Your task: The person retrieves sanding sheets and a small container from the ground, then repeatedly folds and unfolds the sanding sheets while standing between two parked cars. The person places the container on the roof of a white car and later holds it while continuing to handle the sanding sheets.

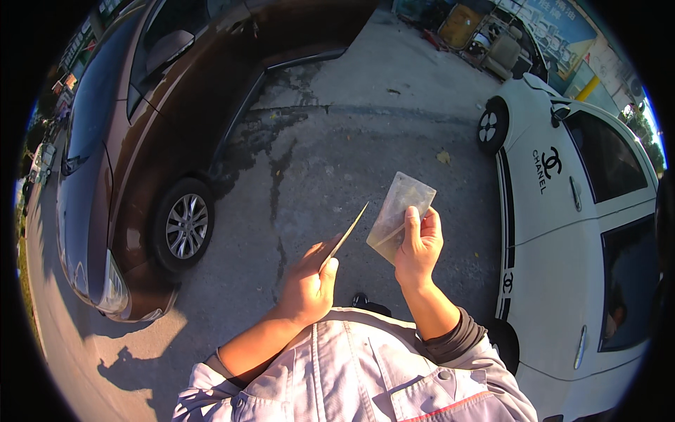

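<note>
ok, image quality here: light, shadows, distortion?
Head view, light: hard sun on the pale jacket; head view, shadow: a dark silhouette at lower left; head view, distortion: fisheye curves the brown car and white car, rim black; head view, angle: left hand's thin piece nearly edge-on.

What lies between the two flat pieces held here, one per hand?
Nothing: the head view shows only grey pavement behind the gap between the thin piece in the left hand and the pale plate in the right hand.
</note>
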`<state>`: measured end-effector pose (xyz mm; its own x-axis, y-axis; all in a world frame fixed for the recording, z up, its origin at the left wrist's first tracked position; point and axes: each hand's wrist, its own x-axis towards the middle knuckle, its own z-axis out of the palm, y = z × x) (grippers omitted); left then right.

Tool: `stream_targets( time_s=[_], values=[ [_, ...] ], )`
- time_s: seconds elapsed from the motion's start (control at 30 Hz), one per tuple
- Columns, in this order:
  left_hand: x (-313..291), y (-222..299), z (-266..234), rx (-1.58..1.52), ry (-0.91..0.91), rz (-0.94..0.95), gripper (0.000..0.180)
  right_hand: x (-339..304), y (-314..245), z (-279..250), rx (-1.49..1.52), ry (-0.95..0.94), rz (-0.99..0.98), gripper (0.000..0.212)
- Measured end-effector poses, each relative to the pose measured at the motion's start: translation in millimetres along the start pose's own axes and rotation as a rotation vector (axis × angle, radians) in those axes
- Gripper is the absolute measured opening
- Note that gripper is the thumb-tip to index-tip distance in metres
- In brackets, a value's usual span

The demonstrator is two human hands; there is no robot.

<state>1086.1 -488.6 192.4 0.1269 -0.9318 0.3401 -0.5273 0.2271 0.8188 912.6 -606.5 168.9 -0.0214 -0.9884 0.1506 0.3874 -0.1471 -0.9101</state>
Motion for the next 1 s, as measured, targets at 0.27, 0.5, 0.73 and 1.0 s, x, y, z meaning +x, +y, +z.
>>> stream_targets(
  time_s=[0.27, 0.5, 0.73, 1.0],
  values=[
    [9.3, -1.8, 0.3, -0.015, 0.077, 0.002, 0.042, -65.9, -12.2, -9.1, -0.434, -0.395, -0.197, 0.026],
    [8.9, 6.0, -4.2, 0.057, -0.039, -0.044, 0.044, -25.1, -31.2, -6.1, -0.656, -0.57, -1.009, 0.038],
    [7.6, 6.3, -12.3, 0.058, -0.039, -0.118, 0.042, -0.7, -37.6, -3.1, -0.717, -0.461, -0.981, 0.028],
    [19.3, -18.2, -28.3, 0.212, 0.006, 0.126, 0.037, 11.9, -45.6, -1.8, -0.787, -0.547, -0.95, 0.024]
  ],
)
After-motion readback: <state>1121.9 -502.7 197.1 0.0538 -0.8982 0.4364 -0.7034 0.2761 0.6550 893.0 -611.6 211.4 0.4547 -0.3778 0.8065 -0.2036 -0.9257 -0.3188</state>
